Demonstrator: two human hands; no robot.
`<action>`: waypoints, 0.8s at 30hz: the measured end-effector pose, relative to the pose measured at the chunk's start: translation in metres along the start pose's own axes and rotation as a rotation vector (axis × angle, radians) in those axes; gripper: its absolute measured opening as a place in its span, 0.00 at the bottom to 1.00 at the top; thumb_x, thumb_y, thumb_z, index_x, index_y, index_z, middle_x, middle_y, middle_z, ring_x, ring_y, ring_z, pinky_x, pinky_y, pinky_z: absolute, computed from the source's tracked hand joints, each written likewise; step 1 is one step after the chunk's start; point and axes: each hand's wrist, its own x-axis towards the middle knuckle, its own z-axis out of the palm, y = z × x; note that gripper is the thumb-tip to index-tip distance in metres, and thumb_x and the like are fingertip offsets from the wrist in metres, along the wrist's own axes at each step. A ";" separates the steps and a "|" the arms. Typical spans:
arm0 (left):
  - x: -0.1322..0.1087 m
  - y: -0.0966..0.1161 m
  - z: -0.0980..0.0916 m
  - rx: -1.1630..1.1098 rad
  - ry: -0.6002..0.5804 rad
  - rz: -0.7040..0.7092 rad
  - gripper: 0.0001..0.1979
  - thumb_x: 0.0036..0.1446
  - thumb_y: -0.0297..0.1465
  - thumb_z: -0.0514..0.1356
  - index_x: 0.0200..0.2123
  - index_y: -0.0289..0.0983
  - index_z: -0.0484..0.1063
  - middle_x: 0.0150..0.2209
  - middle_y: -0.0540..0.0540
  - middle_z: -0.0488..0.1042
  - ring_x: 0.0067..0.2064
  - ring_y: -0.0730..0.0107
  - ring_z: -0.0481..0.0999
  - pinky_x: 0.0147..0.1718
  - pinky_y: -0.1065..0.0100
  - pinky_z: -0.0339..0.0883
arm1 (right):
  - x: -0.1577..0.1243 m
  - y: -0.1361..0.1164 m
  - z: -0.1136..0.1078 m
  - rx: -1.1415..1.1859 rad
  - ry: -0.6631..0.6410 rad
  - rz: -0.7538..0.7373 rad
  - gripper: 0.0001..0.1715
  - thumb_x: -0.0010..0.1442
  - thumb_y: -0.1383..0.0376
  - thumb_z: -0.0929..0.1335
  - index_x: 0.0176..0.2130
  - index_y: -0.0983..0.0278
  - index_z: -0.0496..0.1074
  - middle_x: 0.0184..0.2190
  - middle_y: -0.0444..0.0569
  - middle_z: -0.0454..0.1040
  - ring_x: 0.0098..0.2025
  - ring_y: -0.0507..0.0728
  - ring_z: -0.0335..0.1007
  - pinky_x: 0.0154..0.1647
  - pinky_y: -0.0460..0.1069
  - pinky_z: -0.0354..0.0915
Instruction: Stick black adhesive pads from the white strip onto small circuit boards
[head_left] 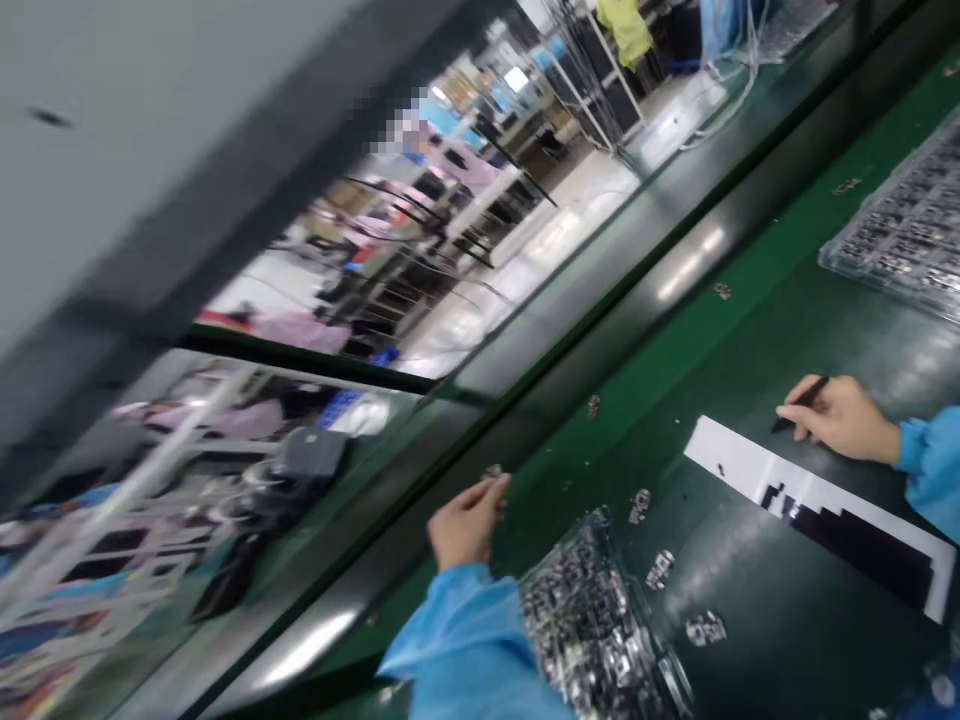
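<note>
My left hand (466, 525), in a blue sleeve, is raised over the edge of the green belt. Its thumb and fingers pinch a small metallic part (493, 471), blurred in outline. A slim black pen-shaped tool (811, 391) is held in my right hand (851, 418); its dark tip points down and left. Just below that hand lies a white strip (731, 445) with a block of black pieces (862, 545) on it. A clear tray (679, 680) packed with small metallic parts sits beside my left forearm.
Another clear tray (829, 250) of parts lies at the upper right. Several loose small parts, one a silvery piece (705, 628), are scattered on the dark green surface (750, 580). A metal rail (615, 320) runs along the far side. Work benches and people are blurred beyond it.
</note>
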 end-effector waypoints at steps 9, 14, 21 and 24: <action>-0.238 0.062 0.027 0.148 -0.230 1.384 0.10 0.60 0.33 0.54 0.37 0.38 0.74 0.44 0.44 0.78 0.38 0.64 0.79 0.37 0.66 0.71 | -0.002 -0.013 -0.014 0.157 -0.056 0.032 0.12 0.49 0.66 0.71 0.30 0.66 0.64 0.13 0.38 0.66 0.15 0.51 0.69 0.12 0.41 0.63; -0.319 0.061 0.082 0.233 -0.326 1.533 0.07 0.61 0.27 0.52 0.34 0.36 0.71 0.52 0.38 0.73 0.33 0.65 0.77 0.28 0.67 0.70 | -0.051 -0.016 -0.038 0.118 -0.147 0.054 0.14 0.49 0.61 0.71 0.28 0.66 0.64 0.13 0.39 0.66 0.15 0.51 0.69 0.13 0.42 0.63; -0.320 0.067 0.104 0.302 -0.348 1.472 0.06 0.60 0.27 0.54 0.31 0.38 0.68 0.55 0.41 0.71 0.31 0.66 0.74 0.22 0.68 0.67 | -0.064 -0.003 -0.043 0.081 -0.153 0.112 0.16 0.49 0.58 0.71 0.27 0.65 0.64 0.12 0.39 0.66 0.15 0.50 0.68 0.14 0.43 0.63; -0.320 0.068 0.104 0.312 -0.361 1.459 0.05 0.60 0.27 0.54 0.32 0.38 0.67 0.54 0.42 0.71 0.30 0.65 0.74 0.22 0.66 0.67 | -0.062 -0.003 -0.041 0.065 -0.155 0.108 0.17 0.49 0.57 0.72 0.26 0.65 0.64 0.13 0.39 0.66 0.15 0.50 0.68 0.14 0.43 0.62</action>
